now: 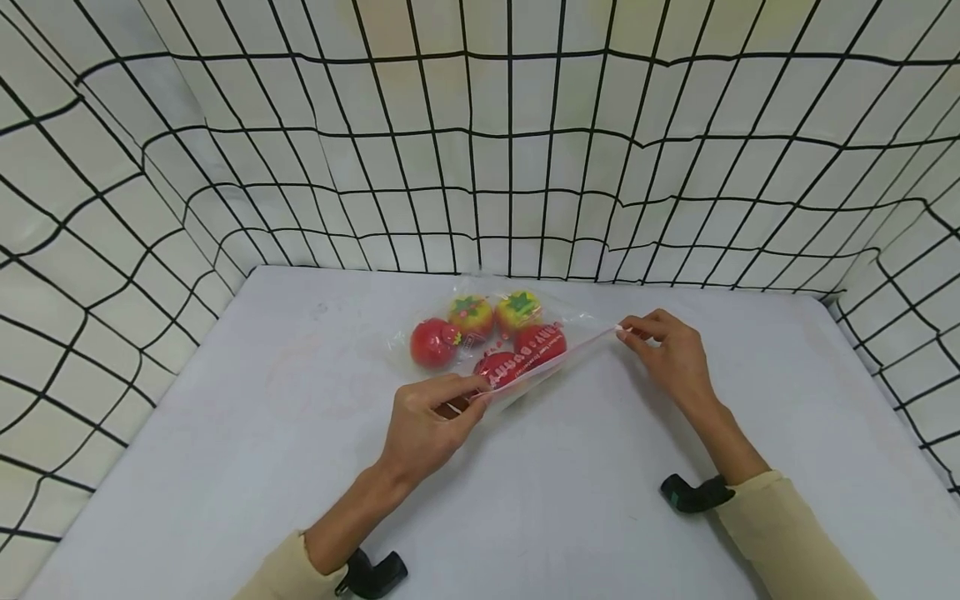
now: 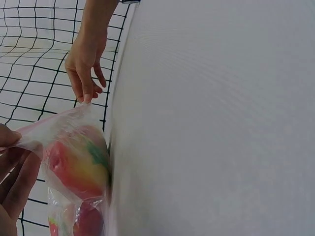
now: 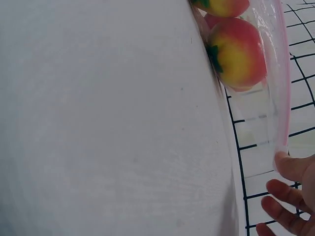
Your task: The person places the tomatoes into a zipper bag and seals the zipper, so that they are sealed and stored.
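Note:
A clear zip bag (image 1: 553, 362) with red printing lies on the white table in the head view. Inside are several round toy fruits: a red one (image 1: 433, 343) at the left, two yellow-red ones with green tops (image 1: 519, 310) at the back, and more red partly hidden behind the print. My left hand (image 1: 431, 421) pinches the near left end of the bag's mouth between thumb and fingers. At the opposite end, my right hand (image 1: 671, 354) pinches the corner, and the edge runs taut between them. The right wrist view shows the pink zip strip (image 3: 286, 93) leading to the thumb.
Black netting (image 1: 510, 133) over white walls encloses the table (image 1: 300, 433) at the back and both sides. The bag sits near the table's far edge. A black wrist-worn device (image 1: 693, 493) sticks out beside the right sleeve, another (image 1: 377, 575) beside the left.

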### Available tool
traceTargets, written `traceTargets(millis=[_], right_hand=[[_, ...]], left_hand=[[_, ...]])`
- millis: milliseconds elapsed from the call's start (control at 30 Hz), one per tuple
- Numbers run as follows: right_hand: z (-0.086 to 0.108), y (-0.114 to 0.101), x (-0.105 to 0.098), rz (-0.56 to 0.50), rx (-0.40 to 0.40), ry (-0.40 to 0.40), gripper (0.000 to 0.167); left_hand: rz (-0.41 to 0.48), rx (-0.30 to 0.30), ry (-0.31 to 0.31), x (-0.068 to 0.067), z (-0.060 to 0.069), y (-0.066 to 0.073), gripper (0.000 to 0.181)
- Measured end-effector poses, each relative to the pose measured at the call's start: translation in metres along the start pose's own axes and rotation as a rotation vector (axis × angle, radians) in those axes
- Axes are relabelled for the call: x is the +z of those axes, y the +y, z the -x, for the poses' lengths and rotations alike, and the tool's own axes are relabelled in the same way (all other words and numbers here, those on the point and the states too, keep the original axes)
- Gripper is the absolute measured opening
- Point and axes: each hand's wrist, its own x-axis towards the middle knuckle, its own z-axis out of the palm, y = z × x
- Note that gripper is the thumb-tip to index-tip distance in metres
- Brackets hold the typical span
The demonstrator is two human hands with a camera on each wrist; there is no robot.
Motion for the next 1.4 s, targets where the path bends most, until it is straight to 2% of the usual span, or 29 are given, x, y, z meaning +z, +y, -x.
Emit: traceTargets(millis=[133,267,433,533,800,967,1200,1400], right_hand=[[0.001,0.003,-0.005,-0.009,0.05,-0.071,0.017],[0.005,0.004,-0.01,-0.018,0.092,-0.148,0.023],[0.011,-0.004,-0.009,-0.06,0.125,-0.19,0.036],[0.016,-0.013,-0.006,-0.087,0.129,-0.211,0.041],[0.031,-0.037,0.007,-0.193,0.063,-0.301,0.031],[0.038,-0.047,0.011,-0.263,0.078,-0.337,0.024],[0.039,-0.058,0.01,-0.204,0.135,-0.324,0.026],[0.037,-0.056,0.006,-0.18,0.186,-0.337,0.032]], left_hand=[[0.005,-0.005,0.0,0.005,0.0,0.001,0.018],[-0.026,-0.04,-0.011,0.007,-0.001,0.003,0.017],[-0.029,-0.095,-0.031,0.008,-0.002,0.006,0.016],[-0.021,-0.107,-0.049,0.01,-0.002,0.007,0.016],[-0.022,-0.086,-0.065,0.013,-0.002,0.008,0.017],[-0.001,-0.09,-0.093,0.018,-0.002,0.01,0.017],[0.004,-0.054,-0.141,0.025,-0.004,0.012,0.022],[0.039,-0.04,-0.194,0.027,-0.006,0.013,0.028]])
